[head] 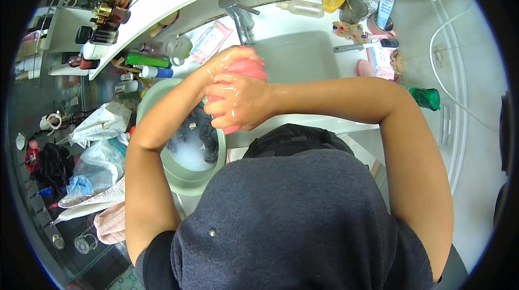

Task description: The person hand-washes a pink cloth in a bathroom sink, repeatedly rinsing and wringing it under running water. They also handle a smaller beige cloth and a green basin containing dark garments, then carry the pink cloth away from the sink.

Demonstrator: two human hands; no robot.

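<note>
A wet, bunched pink cloth [248, 69] is gripped between my two hands, over the left part of the white sink [298, 54]. Around its upper part, just below the faucet spout [242, 32], my left hand [229, 62] is closed. My right hand [239, 101] wraps the lower part nearer my body, and a pink end sticks out under its fingers. Both hands glisten with water. Below and to the left, a pale green basin [222, 148] holds dark cloth [207, 138] in cloudy, sudsy water [188, 160]; my left forearm hides part of it.
A pack of wipes [211, 41] lies left of the faucet. Along the sink's back and right rim are a clear bottle [306, 8], a cup [354, 11], a grey-handled brush [350, 48] and a green bottle [425, 97]. Bottles and hanging bags [99, 164] crowd the left side.
</note>
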